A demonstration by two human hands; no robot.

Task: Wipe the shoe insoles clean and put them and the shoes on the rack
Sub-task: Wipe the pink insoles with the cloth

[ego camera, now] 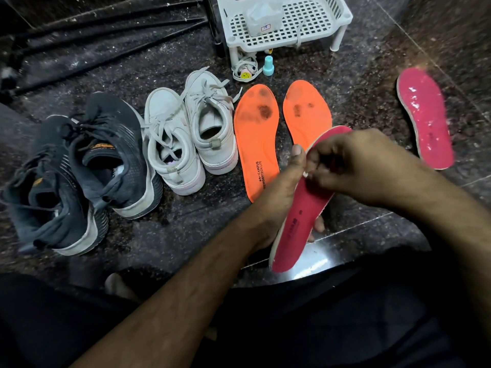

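Left hand (285, 187) grips the pink insole (300, 208) from beneath, long axis running seven to one o'clock, while the right hand (353, 166) pinches something small and white at its upper half, rack (342, 14) far off at twelve.

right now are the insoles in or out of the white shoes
Out. One pink insole is held in the hands, the other pink insole lies on the floor, and the white shoes stand apart.

Pink insole (300, 208), stained orange insoles (256, 139), speckled floor (186, 227).
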